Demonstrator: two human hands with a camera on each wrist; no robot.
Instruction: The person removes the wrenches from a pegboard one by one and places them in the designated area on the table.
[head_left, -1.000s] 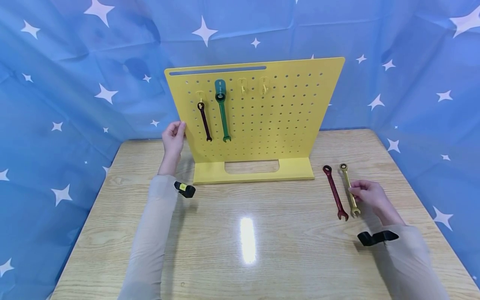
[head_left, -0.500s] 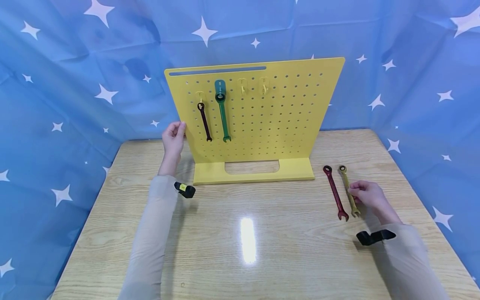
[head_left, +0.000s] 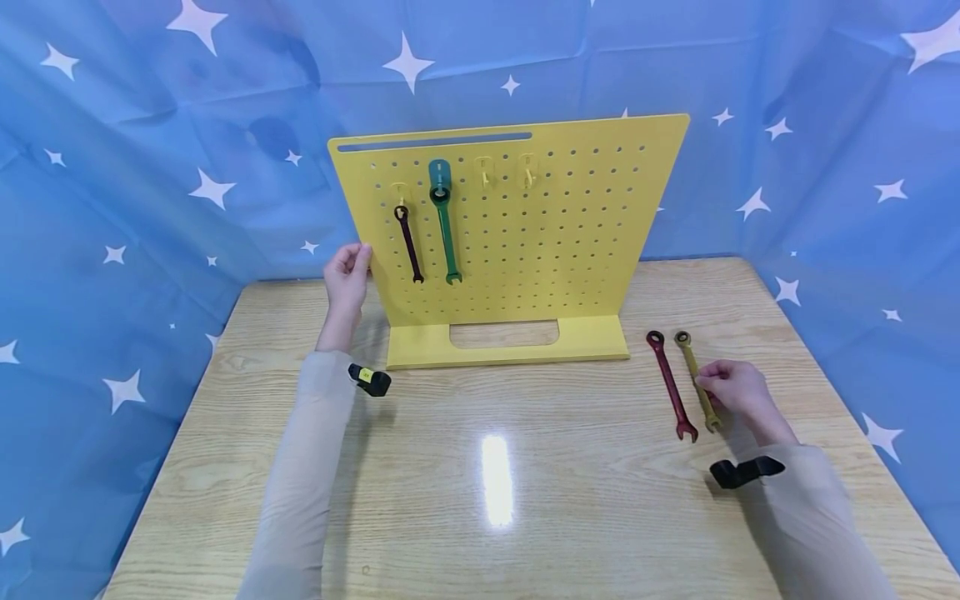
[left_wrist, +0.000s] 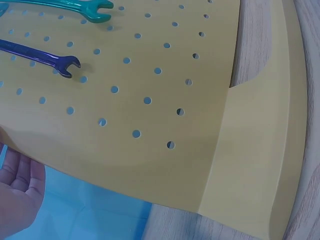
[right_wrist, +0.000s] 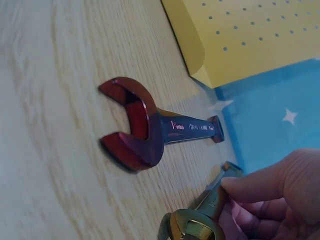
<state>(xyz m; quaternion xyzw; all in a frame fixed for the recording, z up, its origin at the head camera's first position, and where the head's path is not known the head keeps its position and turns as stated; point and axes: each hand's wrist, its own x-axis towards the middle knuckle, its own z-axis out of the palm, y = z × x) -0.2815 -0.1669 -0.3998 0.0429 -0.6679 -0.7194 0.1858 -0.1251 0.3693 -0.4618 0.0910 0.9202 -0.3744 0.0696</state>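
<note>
My left hand (head_left: 347, 282) grips the left edge of a yellow pegboard (head_left: 555, 250), thumb on its front face; the fingers (left_wrist: 21, 175) show behind the board in the left wrist view. On the board hang a dark purple combination wrench (head_left: 409, 246) and, to its right, a longer green wrench (head_left: 447, 237) on a teal hook. At the right of the table my right hand (head_left: 741, 390) pinches a gold combination wrench (head_left: 690, 360) at mid-shaft between thumb and fingers. A red wrench (head_left: 670, 383) lies just left of it, open jaw toward me.
Two bare yellow hooks, a left one (head_left: 485, 173) and a right one (head_left: 528, 172), stick out right of the green wrench. The board's foot (head_left: 510, 358) rests on the wooden table (head_left: 420, 467). A blue star-patterned cloth (head_left: 825, 125) hangs behind and at both sides.
The gold wrench's ring end has swung slightly left and toward me, nearer the red wrench. My right hand and wrist have shifted a little left with it. The left hand stays put.
</note>
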